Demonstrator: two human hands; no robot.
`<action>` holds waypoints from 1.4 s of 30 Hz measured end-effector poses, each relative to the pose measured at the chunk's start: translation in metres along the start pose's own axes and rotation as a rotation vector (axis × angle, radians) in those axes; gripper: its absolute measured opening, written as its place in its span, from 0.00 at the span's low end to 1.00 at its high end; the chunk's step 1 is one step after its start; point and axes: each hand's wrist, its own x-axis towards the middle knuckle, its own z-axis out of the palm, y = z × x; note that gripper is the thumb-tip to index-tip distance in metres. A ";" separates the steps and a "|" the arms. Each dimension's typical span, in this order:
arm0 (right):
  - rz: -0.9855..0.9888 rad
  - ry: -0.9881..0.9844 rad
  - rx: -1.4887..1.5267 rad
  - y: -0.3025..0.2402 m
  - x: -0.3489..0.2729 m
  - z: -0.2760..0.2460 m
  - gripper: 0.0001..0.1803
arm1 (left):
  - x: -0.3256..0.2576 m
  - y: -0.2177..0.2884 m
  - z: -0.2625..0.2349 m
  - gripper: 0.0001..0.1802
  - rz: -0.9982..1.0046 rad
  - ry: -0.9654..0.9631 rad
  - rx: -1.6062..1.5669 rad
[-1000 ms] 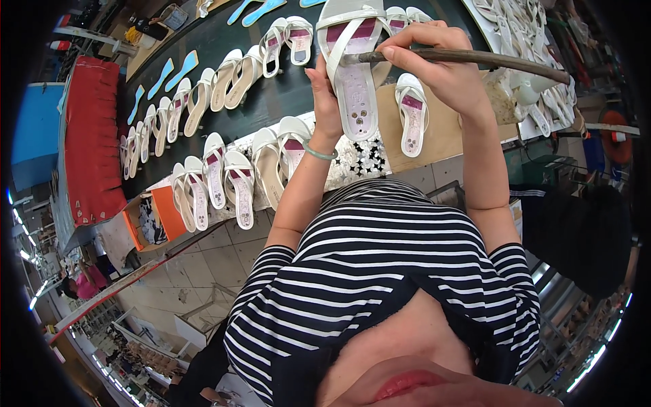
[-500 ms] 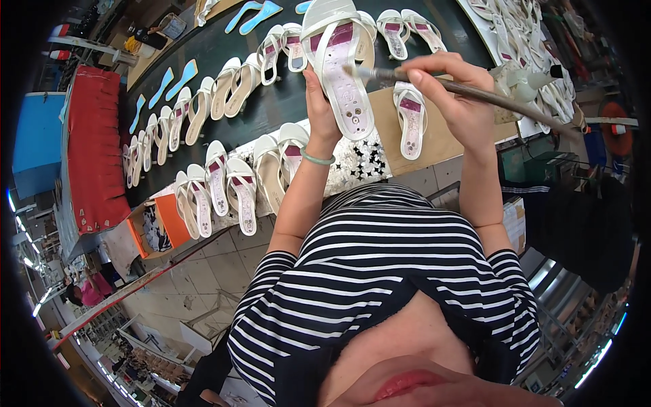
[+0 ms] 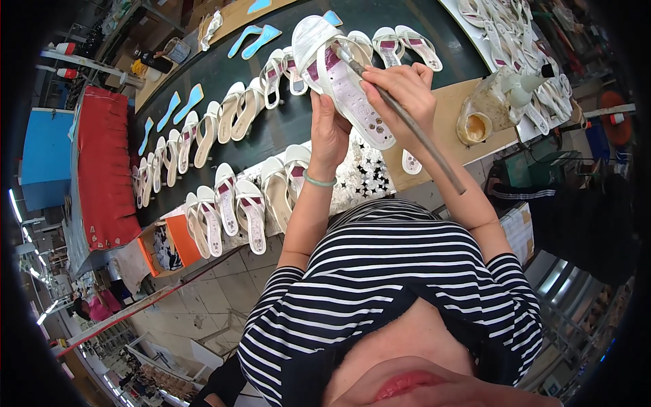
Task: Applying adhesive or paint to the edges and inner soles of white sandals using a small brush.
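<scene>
My left hand grips a white sandal from beneath and along its side, with the footbed tilted up and the strapped toe end pointing away. My right hand is closed around a long-handled brush. The bristles touch the footbed by the purple patch, just under the straps. To the right of the hand stands a grimy plastic glue pot with yellowish residue at its opening. Another white sandal is mostly hidden behind my right forearm.
White sandals line the dark green worktop, and more stand along its near edge. Blue insole-shaped pieces lie farther left. A red cover and an orange box are at the left; sandals are heaped at the right.
The brush has moved from the middle of the footbed up to the purple patch below the straps, and its handle now slants more steeply. The held sandal has tilted, its heel end swinging right.
</scene>
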 end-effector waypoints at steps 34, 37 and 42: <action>-0.032 -0.091 -0.190 -0.044 -0.004 0.011 0.12 | -0.007 -0.014 -0.025 0.36 0.015 -0.005 -0.092; -0.033 -0.105 -0.173 -0.048 -0.001 0.008 0.10 | -0.008 -0.011 -0.024 0.36 0.041 -0.012 -0.099; -0.020 -0.144 -0.150 -0.059 0.003 0.004 0.08 | -0.011 -0.002 -0.018 0.36 0.116 0.014 -0.038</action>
